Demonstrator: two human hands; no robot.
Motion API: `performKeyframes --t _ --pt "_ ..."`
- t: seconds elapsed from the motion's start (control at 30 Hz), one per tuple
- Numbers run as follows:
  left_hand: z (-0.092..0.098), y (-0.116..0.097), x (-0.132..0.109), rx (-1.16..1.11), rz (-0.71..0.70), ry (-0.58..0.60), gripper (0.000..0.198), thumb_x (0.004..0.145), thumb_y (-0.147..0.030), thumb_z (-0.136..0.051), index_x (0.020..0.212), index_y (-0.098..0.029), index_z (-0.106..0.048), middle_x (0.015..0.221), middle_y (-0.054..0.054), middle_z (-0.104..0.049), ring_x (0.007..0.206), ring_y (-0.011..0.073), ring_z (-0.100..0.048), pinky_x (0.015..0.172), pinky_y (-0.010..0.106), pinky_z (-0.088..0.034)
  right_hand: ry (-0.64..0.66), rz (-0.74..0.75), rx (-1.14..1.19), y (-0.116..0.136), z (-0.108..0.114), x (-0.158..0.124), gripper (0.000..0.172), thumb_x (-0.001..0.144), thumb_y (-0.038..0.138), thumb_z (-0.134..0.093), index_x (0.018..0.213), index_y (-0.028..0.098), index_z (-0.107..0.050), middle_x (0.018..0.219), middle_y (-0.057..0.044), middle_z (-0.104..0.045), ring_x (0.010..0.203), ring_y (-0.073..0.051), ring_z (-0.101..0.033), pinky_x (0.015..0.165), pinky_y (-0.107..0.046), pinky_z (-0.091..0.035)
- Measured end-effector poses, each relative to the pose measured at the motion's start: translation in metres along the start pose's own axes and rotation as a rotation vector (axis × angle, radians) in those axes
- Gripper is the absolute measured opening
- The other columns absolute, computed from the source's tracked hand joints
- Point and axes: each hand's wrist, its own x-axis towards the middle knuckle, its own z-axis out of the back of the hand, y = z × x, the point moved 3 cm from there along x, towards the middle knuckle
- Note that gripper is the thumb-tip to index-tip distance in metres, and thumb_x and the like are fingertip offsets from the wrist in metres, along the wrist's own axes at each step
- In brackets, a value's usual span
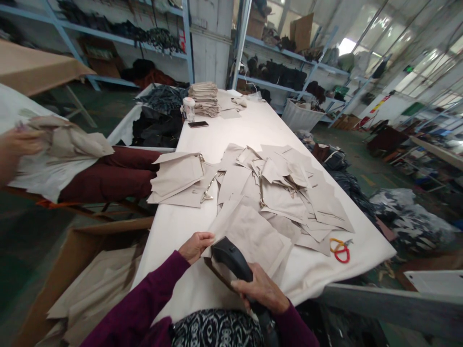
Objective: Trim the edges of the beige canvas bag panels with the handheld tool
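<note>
Head: cloth (256, 233) on table (246, 127) (shelves (108, 36) behind)

dark phone (198, 124) near white container (188, 109)

White-topped table (235, 132) | beige fabric pieces (285, 201) | scissors (342, 246) | phone (198, 124) | beige stack (204, 99)

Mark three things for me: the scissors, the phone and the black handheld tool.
Scissors (344, 245): head view, where the handles meet the blades.
Phone (198, 124): head view, middle of its dark upper face.
Black handheld tool (234, 257): head view, upper part of its curved body.
</note>
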Motion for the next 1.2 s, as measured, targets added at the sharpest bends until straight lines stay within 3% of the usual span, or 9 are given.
performKeyframes --t 0.2,0.4,0.5,0.6,0.7,0.8,0.9,1.0,1.2 --pt "-0.001 0.007 0.001 0.154 -0.019 -0.018 0.028 0.055 -0.037 -0.071 0.065 -0.011 -0.067 0.057 0.005 -0.066 0.052 0.0165 -0.057 0.055 0.030 -0.045 -0.151 0.024 -0.005 0.018 0.012 0.012 0.028 0.077 0.041 -0.060 0.085 0.016 -0.049 0.054 0.005 -0.052 0.039 -0.009 -0.047 0.036 -0.019 -0.039" --pt "0.031 -0.032 0.023 0.389 -0.149 -0.167 0.014 0.057 -0.029 -0.064 0.060 -0.015 -0.066 0.057 -0.001 -0.063 0.057 0.0147 -0.054 0.060 0.026 -0.042 -0.231 -0.026 -0.049 0.007 0.034 -0.027 0.027 0.080 0.041 -0.058 0.079 0.017 -0.046 0.052 0.005 -0.051 0.039 -0.008 -0.045 0.038 -0.019 -0.037" --pt "0.034 -0.033 0.021 0.510 -0.179 -0.237 0.006 0.057 -0.024 -0.063 0.056 -0.018 -0.064 0.057 -0.001 -0.060 0.063 0.0172 -0.055 0.067 0.028 -0.043 -0.287 -0.104 -0.062 -0.013 0.038 -0.048 0.026 0.081 0.040 -0.056 0.077 0.017 -0.045 0.050 0.005 -0.051 0.037 -0.009 -0.045 0.038 -0.019 -0.036" --pt "0.029 -0.008 0.000 0.570 -0.188 -0.403 0.008 0.064 -0.027 -0.061 0.066 -0.020 -0.061 0.073 0.002 -0.061 0.080 0.0216 -0.056 0.079 0.031 -0.043 -0.298 -0.166 -0.066 -0.034 0.033 -0.068 0.025 0.081 0.040 -0.056 0.075 0.017 -0.046 0.048 0.005 -0.049 0.038 -0.010 -0.044 0.039 -0.021 -0.035" --pt "0.019 0.033 -0.031 0.564 -0.105 -0.523 0.018 0.075 -0.039 -0.053 0.076 -0.021 -0.055 0.083 0.004 -0.061 0.087 0.0223 -0.057 0.081 0.032 -0.044 -0.296 -0.236 -0.068 -0.051 0.023 -0.085 0.025 0.081 0.040 -0.055 0.074 0.017 -0.048 0.049 0.004 -0.048 0.039 -0.010 -0.044 0.041 -0.022 -0.035" --pt "0.002 0.074 -0.051 0.501 0.116 -0.377 0.033 0.072 -0.050 -0.056 0.064 -0.019 -0.054 0.062 0.003 -0.061 0.061 0.0197 -0.061 0.061 0.030 -0.048 -0.307 -0.265 -0.143 -0.063 0.013 -0.098 0.021 0.079 0.036 -0.057 0.076 0.015 -0.053 0.059 0.002 -0.051 0.052 -0.012 -0.048 0.048 -0.023 -0.037" --pt "-0.015 0.102 -0.053 0.396 0.344 -0.183 0.044 0.061 -0.058 -0.064 0.056 -0.016 -0.054 0.049 0.006 -0.062 0.044 0.0201 -0.060 0.043 0.029 -0.044 -0.310 -0.265 -0.204 -0.076 0.003 -0.103 0.017 0.075 0.030 -0.060 0.078 0.014 -0.057 0.069 0.001 -0.051 0.065 -0.014 -0.048 0.057 -0.023 -0.038" --pt "-0.025 0.111 -0.046 0.311 0.438 -0.141 0.044 0.062 -0.057 -0.066 0.058 -0.014 -0.055 0.051 0.008 -0.065 0.044 0.0205 -0.062 0.043 0.029 -0.045 -0.302 -0.281 -0.243 -0.089 -0.006 -0.105 0.016 0.074 0.029 -0.060 0.077 0.014 -0.056 0.069 0.002 -0.051 0.065 -0.014 -0.046 0.058 -0.023 -0.038" --pt "-0.028 0.110 -0.040 0.237 0.434 -0.180 0.036 0.066 -0.046 -0.070 0.055 -0.015 -0.055 0.052 0.007 -0.066 0.044 0.0161 -0.061 0.045 0.027 -0.047 -0.303 -0.271 -0.269 -0.096 -0.012 -0.092 0.020 0.072 0.030 -0.060 0.080 0.012 -0.060 0.070 0.001 -0.054 0.064 -0.014 -0.046 0.058 -0.023 -0.038"
